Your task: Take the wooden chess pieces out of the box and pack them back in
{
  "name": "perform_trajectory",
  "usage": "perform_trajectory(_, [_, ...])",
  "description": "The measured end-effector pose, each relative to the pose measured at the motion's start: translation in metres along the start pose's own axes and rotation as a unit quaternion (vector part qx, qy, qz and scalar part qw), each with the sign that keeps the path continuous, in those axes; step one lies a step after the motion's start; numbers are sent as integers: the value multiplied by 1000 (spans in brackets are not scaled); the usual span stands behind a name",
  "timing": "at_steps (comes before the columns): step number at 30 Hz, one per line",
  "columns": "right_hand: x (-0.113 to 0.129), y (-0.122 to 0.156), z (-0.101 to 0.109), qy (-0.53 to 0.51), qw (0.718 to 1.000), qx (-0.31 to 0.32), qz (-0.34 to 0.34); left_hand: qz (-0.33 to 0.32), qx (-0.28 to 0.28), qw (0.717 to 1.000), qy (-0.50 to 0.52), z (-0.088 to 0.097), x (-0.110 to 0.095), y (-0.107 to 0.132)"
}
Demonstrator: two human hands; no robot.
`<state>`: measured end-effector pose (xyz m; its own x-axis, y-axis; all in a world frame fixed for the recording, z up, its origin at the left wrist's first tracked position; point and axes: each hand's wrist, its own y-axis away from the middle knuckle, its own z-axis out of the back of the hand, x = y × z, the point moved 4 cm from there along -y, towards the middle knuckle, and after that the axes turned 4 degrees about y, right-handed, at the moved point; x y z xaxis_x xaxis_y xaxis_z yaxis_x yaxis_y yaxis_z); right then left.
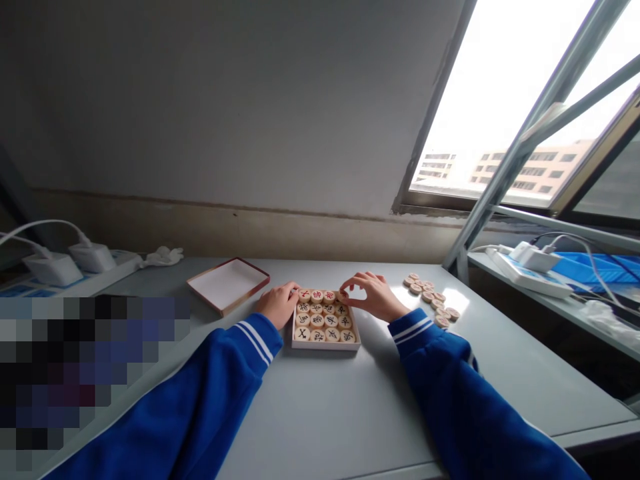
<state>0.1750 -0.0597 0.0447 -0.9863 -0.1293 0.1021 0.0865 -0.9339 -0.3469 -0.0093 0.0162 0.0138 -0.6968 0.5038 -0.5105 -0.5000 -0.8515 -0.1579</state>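
Note:
A shallow white-walled box (325, 345) filled with rows of round wooden Chinese chess pieces (317, 321) lies on the desk in front of me. The front rows carry black characters; the far row shows red ones. My left hand (278, 304) grips the box's left side, with its fingers at the far left corner. At the far right corner, my right hand (374, 297) pinches a Chinese chess piece (343, 295) between thumb and forefinger, level with the far row. The fingers partly cover that piece, so its character cannot be read.
The box lid (228, 285) lies upturned behind my left hand. Several loose chess pieces (430, 297) are scattered on the grey desk (320, 413) to the right. Power strips with plugs stand at left (120, 265) and on the right shelf (533, 273). A wall (225, 133) rises behind.

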Motion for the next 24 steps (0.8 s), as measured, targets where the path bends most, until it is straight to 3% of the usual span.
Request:
perform_trajectory(11, [-10, -1, -1, -20, 1000, -8, -6, -2, -3, 1000, -5, -1, 1, -2])
perform_trajectory(14, [-39, 2, 6, 79, 993, -40, -83, 0, -2, 1000, -10, -2, 1, -2])
perform_trajectory(16, [-67, 9, 8, 174, 971, -55, -154, 0, -1, 1000, -10, -2, 1, -2])
perform_trajectory(20, [-118, 27, 0, 247, 926, -17, -284, 3, 1, 1000, -1, -1, 1, -1])
perform_trajectory(24, [-135, 33, -6, 238, 923, -2, -301, 7, 4, 1000, 10, -1, 1, -2])
